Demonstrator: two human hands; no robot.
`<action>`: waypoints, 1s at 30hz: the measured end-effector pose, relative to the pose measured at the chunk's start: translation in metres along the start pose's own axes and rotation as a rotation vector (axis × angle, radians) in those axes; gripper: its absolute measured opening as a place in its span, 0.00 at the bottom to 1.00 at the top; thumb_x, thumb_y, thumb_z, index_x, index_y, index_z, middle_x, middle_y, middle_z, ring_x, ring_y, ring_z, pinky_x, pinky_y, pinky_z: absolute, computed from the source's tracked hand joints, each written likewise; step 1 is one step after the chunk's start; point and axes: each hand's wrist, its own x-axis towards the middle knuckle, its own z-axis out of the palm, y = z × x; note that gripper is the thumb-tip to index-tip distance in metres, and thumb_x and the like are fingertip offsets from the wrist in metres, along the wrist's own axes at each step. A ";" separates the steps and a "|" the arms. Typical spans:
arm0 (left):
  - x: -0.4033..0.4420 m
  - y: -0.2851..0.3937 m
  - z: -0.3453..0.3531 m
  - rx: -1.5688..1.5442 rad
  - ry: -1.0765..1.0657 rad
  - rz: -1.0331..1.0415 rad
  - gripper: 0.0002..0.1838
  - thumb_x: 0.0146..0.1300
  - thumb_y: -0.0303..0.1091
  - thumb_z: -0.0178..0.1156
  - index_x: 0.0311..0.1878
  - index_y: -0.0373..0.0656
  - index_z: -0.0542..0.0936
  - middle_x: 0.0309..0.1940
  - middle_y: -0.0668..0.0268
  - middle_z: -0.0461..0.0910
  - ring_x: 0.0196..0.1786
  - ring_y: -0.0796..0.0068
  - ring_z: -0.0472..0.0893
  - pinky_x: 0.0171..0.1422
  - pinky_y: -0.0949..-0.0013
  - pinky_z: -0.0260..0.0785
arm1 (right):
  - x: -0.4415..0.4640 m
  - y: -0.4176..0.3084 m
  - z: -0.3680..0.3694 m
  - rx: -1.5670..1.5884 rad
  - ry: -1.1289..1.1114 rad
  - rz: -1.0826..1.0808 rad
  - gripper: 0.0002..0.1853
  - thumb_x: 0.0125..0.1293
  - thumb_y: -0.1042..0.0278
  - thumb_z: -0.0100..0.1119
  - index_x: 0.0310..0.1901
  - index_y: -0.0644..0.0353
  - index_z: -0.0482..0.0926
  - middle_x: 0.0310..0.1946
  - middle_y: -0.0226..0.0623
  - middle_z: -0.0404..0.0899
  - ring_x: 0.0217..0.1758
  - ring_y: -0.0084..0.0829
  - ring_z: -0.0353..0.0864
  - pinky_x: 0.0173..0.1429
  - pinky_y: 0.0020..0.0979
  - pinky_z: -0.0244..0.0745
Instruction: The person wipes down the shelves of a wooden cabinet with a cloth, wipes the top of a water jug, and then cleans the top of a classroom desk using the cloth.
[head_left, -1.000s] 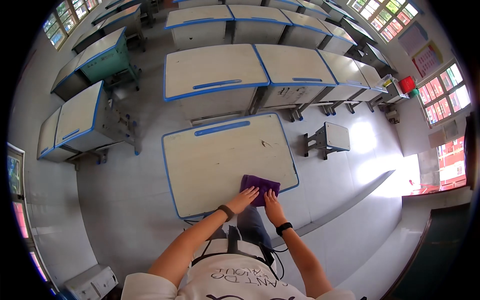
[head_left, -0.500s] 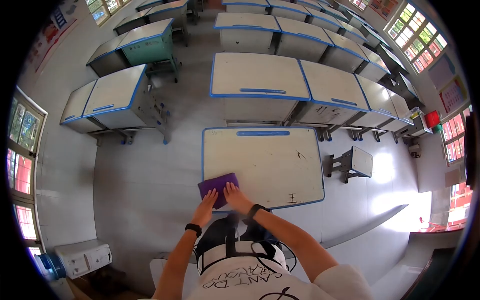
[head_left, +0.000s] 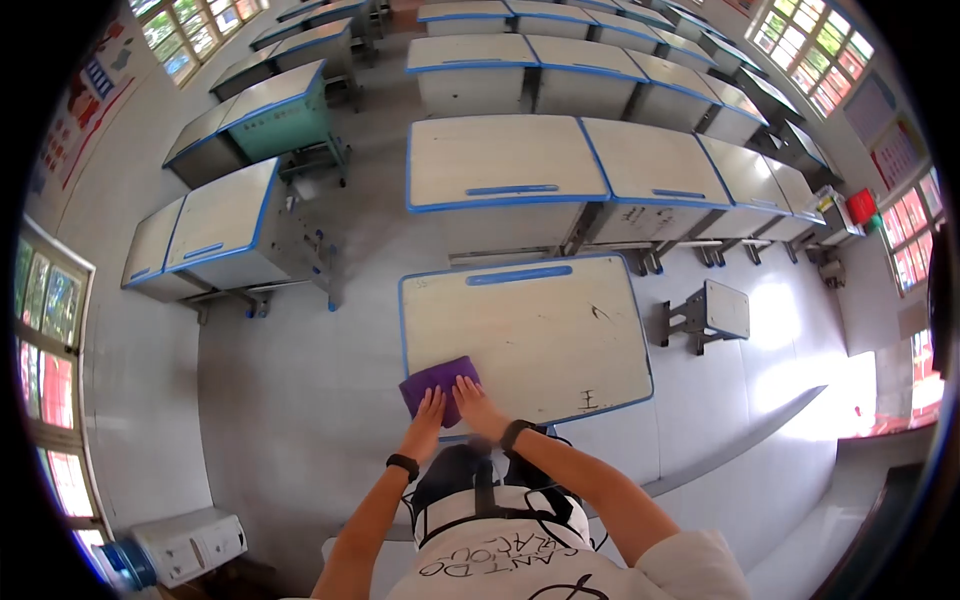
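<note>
A purple cloth (head_left: 424, 382), folded into a rough rectangle, lies over the near left corner of a cream desktop (head_left: 530, 335) with blue edging. My left hand (head_left: 425, 425) rests on its near part, fingers stretched forward and flat. Beside it, my right hand (head_left: 479, 408) lies with its fingertips on the cloth's right side. Both hands press from above, and neither is wrapped round the cloth. Black bands circle both wrists. The cloth's underside is hidden.
A small stool (head_left: 724, 309) stands right of the desk. Beyond the desk, a row of similar desks (head_left: 505, 155) runs across, with more rows behind. A side desk (head_left: 225, 215) stands at left. A white water dispenser (head_left: 190, 545) with a blue bottle is at lower left.
The head view has tilted and shifted slightly. Both hands remain on the purple cloth at the desk's near left corner, with little visible movement across the desktop.
</note>
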 end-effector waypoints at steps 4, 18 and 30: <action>0.065 0.028 0.013 -0.016 -0.024 0.149 0.34 0.57 0.16 0.48 0.71 0.29 0.58 0.73 0.46 0.51 0.76 0.46 0.50 0.78 0.55 0.50 | -0.038 0.049 -0.012 -0.018 -0.045 0.189 0.27 0.64 0.69 0.49 0.64 0.70 0.66 0.68 0.57 0.61 0.71 0.50 0.63 0.70 0.42 0.65; 0.284 0.200 0.107 0.087 0.026 0.421 0.31 0.63 0.26 0.48 0.70 0.31 0.59 0.74 0.51 0.54 0.77 0.52 0.52 0.78 0.57 0.50 | -0.193 0.254 -0.040 0.147 -0.078 0.586 0.31 0.62 0.80 0.46 0.69 0.72 0.56 0.72 0.57 0.51 0.76 0.53 0.52 0.76 0.43 0.55; 0.409 0.181 0.083 0.170 0.136 0.334 0.33 0.60 0.23 0.49 0.70 0.31 0.59 0.73 0.52 0.54 0.76 0.53 0.53 0.78 0.58 0.50 | -0.119 0.386 -0.033 0.146 0.026 0.436 0.33 0.59 0.83 0.47 0.68 0.77 0.56 0.71 0.61 0.51 0.76 0.55 0.50 0.78 0.43 0.51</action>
